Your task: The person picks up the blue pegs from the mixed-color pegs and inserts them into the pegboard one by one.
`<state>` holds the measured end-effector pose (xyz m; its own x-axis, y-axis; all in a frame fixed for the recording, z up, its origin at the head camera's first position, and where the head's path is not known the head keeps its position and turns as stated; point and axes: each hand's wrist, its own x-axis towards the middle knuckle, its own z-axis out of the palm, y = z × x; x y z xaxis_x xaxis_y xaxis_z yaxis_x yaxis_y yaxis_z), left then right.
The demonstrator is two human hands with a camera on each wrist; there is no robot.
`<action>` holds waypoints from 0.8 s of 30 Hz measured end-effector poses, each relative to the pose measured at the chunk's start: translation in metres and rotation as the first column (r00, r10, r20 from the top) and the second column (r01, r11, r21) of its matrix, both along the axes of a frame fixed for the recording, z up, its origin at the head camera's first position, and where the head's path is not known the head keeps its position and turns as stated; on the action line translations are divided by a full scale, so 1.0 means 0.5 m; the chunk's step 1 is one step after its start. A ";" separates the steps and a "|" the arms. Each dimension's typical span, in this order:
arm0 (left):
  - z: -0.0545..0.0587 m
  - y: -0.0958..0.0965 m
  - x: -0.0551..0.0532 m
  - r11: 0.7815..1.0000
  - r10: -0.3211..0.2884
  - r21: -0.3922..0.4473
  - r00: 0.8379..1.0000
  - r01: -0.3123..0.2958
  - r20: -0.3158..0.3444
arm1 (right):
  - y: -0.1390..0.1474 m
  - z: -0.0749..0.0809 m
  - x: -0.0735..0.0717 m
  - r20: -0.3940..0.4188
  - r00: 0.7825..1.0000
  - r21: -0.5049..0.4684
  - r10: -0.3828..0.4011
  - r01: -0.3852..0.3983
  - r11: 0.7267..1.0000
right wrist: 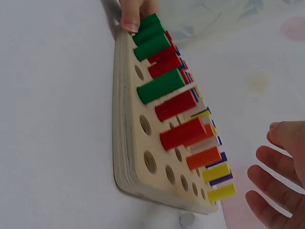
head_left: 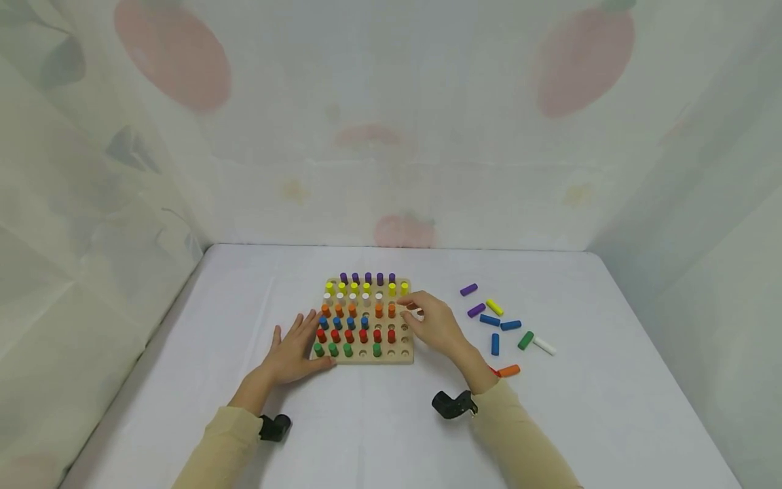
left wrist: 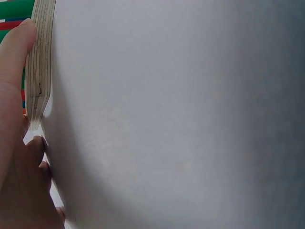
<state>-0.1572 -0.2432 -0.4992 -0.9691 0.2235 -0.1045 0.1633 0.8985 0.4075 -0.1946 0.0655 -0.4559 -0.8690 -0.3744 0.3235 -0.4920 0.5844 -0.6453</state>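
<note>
A wooden peg board (head_left: 400, 359) stands mid-table with rows of coloured pegs: purple at the back, then yellow, white, orange, blue, red and green. Several holes show bare at its right side. My left hand (head_left: 290, 356) rests against the board's left front corner, fingers spread; in the left wrist view its thumb (left wrist: 16, 52) touches the board's edge. Over the right edge, by the white and orange rows, hovers my right hand (head_left: 436, 326). Its fingers (right wrist: 271, 183) are apart and loosely bent in the right wrist view, with no peg visible between them.
Loose pegs lie right of the board: purple (head_left: 468, 290), yellow (head_left: 495, 308), blue (head_left: 490, 320), green (head_left: 525, 340), white (head_left: 544, 346) and orange (head_left: 509, 371). A red peg (head_left: 494, 371) is partly hidden by the right forearm. Behind the table hangs a printed curtain (head_left: 476, 183).
</note>
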 end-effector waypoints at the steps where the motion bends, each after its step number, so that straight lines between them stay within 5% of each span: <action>1: -0.001 0.000 0.000 1.000 -0.001 -0.003 1.000 0.001 0.002 | 0.006 0.001 -0.001 -0.011 1.000 -0.007 -0.002 0.002 1.000; 24: 0.002 -0.009 0.012 1.000 0.007 0.002 1.000 -0.007 0.014 | 0.134 -0.007 0.015 -0.089 0.991 0.031 -0.097 0.100 0.995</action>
